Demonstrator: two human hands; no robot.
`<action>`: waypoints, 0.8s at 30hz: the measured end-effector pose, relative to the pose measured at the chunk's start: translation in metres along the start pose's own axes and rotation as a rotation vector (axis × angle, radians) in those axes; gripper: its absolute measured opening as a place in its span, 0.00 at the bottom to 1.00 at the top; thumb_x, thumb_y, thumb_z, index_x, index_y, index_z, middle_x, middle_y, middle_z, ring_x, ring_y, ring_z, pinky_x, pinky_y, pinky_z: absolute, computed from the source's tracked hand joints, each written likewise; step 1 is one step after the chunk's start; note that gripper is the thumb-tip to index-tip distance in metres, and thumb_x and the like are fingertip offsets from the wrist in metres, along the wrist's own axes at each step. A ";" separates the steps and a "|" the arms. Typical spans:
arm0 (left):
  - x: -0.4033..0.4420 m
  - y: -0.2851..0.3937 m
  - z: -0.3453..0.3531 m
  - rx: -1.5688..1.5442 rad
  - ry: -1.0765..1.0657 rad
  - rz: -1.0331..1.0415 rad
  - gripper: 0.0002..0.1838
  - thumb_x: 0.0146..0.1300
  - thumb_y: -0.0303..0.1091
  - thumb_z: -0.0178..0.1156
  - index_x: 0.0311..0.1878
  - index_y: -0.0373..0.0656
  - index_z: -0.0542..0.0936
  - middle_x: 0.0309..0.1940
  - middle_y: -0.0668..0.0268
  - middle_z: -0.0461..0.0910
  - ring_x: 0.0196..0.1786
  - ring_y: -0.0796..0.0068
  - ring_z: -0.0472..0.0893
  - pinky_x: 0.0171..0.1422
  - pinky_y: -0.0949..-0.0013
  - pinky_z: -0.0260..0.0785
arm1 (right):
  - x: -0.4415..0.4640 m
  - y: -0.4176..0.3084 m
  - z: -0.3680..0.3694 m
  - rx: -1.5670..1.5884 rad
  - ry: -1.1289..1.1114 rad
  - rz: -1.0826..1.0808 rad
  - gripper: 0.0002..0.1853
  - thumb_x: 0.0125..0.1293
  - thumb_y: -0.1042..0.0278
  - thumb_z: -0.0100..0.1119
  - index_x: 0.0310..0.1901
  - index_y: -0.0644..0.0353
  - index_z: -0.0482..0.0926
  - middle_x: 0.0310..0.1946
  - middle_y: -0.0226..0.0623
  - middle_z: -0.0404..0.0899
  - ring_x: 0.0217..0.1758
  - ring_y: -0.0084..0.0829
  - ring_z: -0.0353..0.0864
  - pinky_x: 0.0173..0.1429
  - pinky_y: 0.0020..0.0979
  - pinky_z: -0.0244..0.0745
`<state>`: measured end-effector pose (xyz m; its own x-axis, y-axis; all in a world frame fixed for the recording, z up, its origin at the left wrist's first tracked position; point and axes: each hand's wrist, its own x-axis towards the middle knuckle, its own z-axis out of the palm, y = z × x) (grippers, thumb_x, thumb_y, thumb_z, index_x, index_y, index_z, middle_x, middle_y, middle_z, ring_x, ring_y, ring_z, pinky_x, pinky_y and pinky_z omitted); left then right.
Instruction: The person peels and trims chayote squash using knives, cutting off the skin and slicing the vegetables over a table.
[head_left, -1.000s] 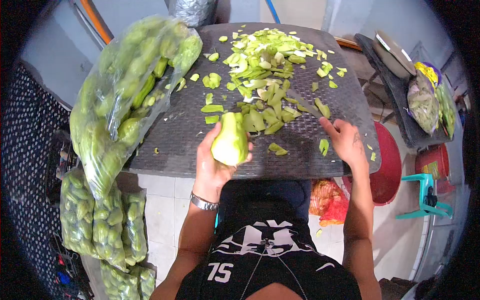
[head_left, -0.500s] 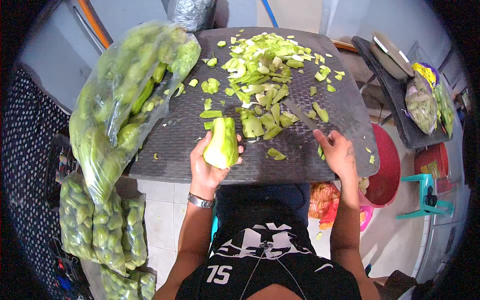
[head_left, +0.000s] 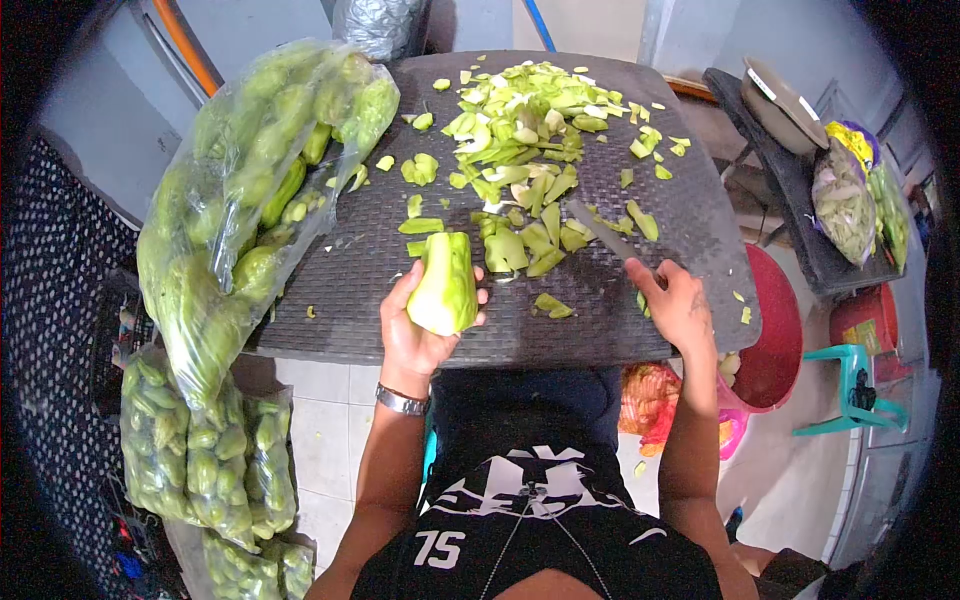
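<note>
Near the front edge of the dark woven table (head_left: 350, 300), my left hand (head_left: 415, 345) grips a pale green peeled chayote (head_left: 444, 285) upright, fingers wrapped round it. My right hand (head_left: 682, 308), to the right, is closed on the handle of a knife (head_left: 602, 230). Its blade points up and left toward the cut pieces; the handle is mostly hidden in my fist. A heap of green peelings and slices (head_left: 530, 110) spreads over the middle and back of the table. A few loose pieces lie between my two hands.
A clear bag of green chayotes (head_left: 250, 180) lies along the table's left side. More filled bags (head_left: 155, 430) are below it. At the right are a red tub (head_left: 770, 330), a teal stool (head_left: 850, 390) and a side table (head_left: 745, 115) holding a basin (head_left: 785, 105) and bagged vegetables (head_left: 845, 205).
Since a second ago, my left hand with the chayote has shifted slightly left and down. My right hand and the knife have moved slightly left and down too.
</note>
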<state>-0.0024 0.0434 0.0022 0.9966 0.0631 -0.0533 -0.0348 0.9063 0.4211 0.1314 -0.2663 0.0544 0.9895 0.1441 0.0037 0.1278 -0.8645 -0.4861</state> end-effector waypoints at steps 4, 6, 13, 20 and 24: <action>0.000 0.001 0.000 -0.002 0.015 -0.005 0.33 0.76 0.57 0.51 0.72 0.40 0.69 0.56 0.45 0.78 0.49 0.48 0.82 0.48 0.49 0.81 | 0.001 0.002 0.000 0.002 -0.001 0.009 0.37 0.66 0.28 0.62 0.31 0.66 0.82 0.29 0.63 0.83 0.39 0.62 0.86 0.46 0.52 0.79; 0.000 0.000 -0.001 -0.003 0.015 -0.005 0.33 0.76 0.57 0.51 0.71 0.40 0.70 0.56 0.45 0.78 0.49 0.48 0.82 0.48 0.49 0.81 | 0.001 0.002 0.000 0.006 -0.001 0.009 0.37 0.66 0.28 0.62 0.31 0.66 0.82 0.29 0.63 0.83 0.39 0.61 0.86 0.46 0.51 0.79; 0.001 0.000 -0.004 -0.029 -0.007 0.000 0.32 0.76 0.55 0.51 0.71 0.39 0.71 0.56 0.43 0.80 0.50 0.45 0.84 0.48 0.47 0.82 | 0.001 0.001 -0.001 0.028 -0.016 0.016 0.38 0.67 0.28 0.61 0.30 0.66 0.82 0.28 0.62 0.84 0.38 0.61 0.87 0.46 0.51 0.79; 0.000 0.000 -0.003 -0.007 0.010 -0.003 0.33 0.76 0.57 0.52 0.71 0.40 0.70 0.57 0.44 0.79 0.49 0.46 0.82 0.48 0.48 0.82 | 0.001 0.004 0.002 0.017 0.002 0.000 0.38 0.67 0.29 0.61 0.30 0.67 0.82 0.27 0.62 0.83 0.37 0.60 0.87 0.44 0.51 0.79; 0.001 0.000 -0.006 -0.023 -0.010 -0.011 0.33 0.76 0.57 0.52 0.72 0.40 0.70 0.57 0.44 0.79 0.50 0.46 0.82 0.50 0.46 0.82 | 0.000 0.001 0.000 0.011 -0.001 0.007 0.37 0.67 0.29 0.62 0.31 0.67 0.83 0.27 0.62 0.83 0.37 0.59 0.87 0.43 0.51 0.79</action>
<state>-0.0021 0.0461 -0.0028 0.9976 0.0486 -0.0489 -0.0251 0.9164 0.3994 0.1314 -0.2675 0.0540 0.9904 0.1384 -0.0010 0.1197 -0.8602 -0.4958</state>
